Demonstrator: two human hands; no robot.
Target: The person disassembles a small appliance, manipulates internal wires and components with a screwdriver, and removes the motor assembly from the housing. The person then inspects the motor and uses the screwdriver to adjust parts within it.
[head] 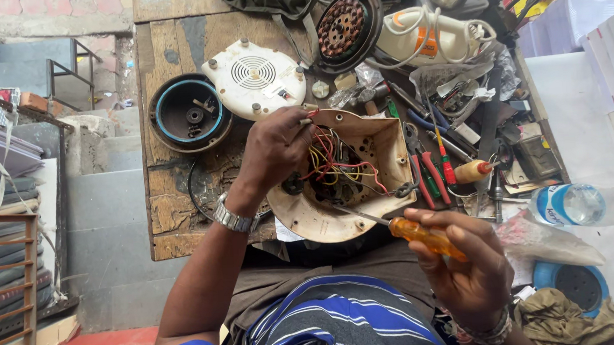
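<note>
An opened cream appliance housing (382, 144) lies upside down on the wooden workbench (164, 47), with red, yellow and black wires (331, 163) showing inside. My left hand (274, 150) reaches into its left side and pinches wires near the rim. My right hand (466, 269) grips an orange-handled screwdriver (422, 235); its shaft points left into the housing's near edge.
A white round vented cover (254, 77) and a black round base (188, 114) sit at the back left. A wound motor part (345, 25), pliers (426, 173), small screwdrivers and scraps crowd the right. A plastic bottle (575, 204) lies far right. Steps drop off to the left.
</note>
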